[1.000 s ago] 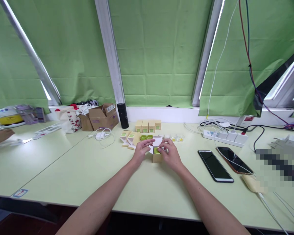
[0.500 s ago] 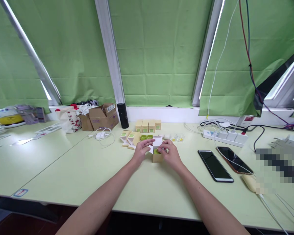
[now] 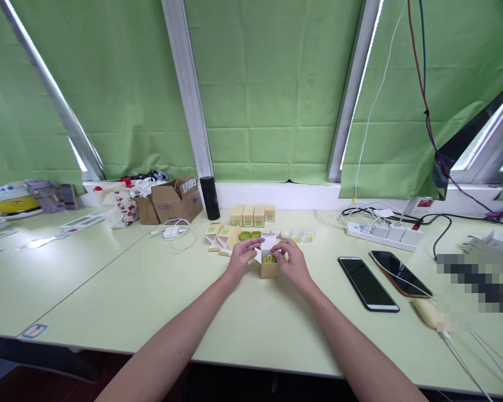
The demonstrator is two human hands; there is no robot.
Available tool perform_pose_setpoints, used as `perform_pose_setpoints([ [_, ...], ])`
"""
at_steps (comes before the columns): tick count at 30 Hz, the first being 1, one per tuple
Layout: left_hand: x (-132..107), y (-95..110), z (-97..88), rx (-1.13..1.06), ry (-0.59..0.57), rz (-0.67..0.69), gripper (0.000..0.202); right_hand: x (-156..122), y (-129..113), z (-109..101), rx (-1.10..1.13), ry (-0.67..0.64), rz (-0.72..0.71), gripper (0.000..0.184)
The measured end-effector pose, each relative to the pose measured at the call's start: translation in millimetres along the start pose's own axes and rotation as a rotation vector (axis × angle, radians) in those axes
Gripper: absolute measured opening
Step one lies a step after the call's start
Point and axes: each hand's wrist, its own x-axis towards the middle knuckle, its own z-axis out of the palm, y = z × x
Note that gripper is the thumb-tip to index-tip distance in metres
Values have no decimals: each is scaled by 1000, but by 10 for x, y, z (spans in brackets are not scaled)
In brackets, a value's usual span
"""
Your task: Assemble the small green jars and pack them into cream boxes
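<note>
A small kraft cardboard box (image 3: 269, 272) stands upright on the table before me, its white-lined lid (image 3: 269, 240) raised at the back. Inside it lies a green piece (image 3: 265, 260) topped by a pale yellow loop (image 3: 270, 258). My left hand (image 3: 242, 258) is at the box's left flap, fingers stretched out and thumb apart. Curled fingers of my right hand (image 3: 294, 263) close on the box's right edge, hiding the flap there. Behind are two green trays (image 3: 250, 235), opened boxes (image 3: 224, 237) and clear cups (image 3: 302, 236) with yellow bits.
Several closed kraft boxes (image 3: 254, 215) stand in a row by the wall, near a black cylinder (image 3: 210, 198) and a larger carton (image 3: 176, 201). To the right lie two phones (image 3: 369, 283), a power strip (image 3: 384, 237) and loose cables.
My right fingers have drawn back from the yellow loop to the box's right edge, so the loop now shows. The left hand has stayed in place.
</note>
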Motion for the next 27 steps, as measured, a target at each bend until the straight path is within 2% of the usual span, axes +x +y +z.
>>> perform_pose_setpoints([
  [7, 13, -7, 6, -3, 20, -18, 40, 15, 22, -53, -9, 117, 12, 28],
  [12, 9, -22, 7, -3, 15, -16, 42, 31, 53, -73, 23, 190, 72, 29],
  [21, 10, -48, 16, -7, -6, 23, 39, 46, 119, -59, 94, 212, 208, 36],
  [27, 5, -59, 21, -24, -33, -8, 40, 57, 166, -43, 124, 200, 266, 41],
])
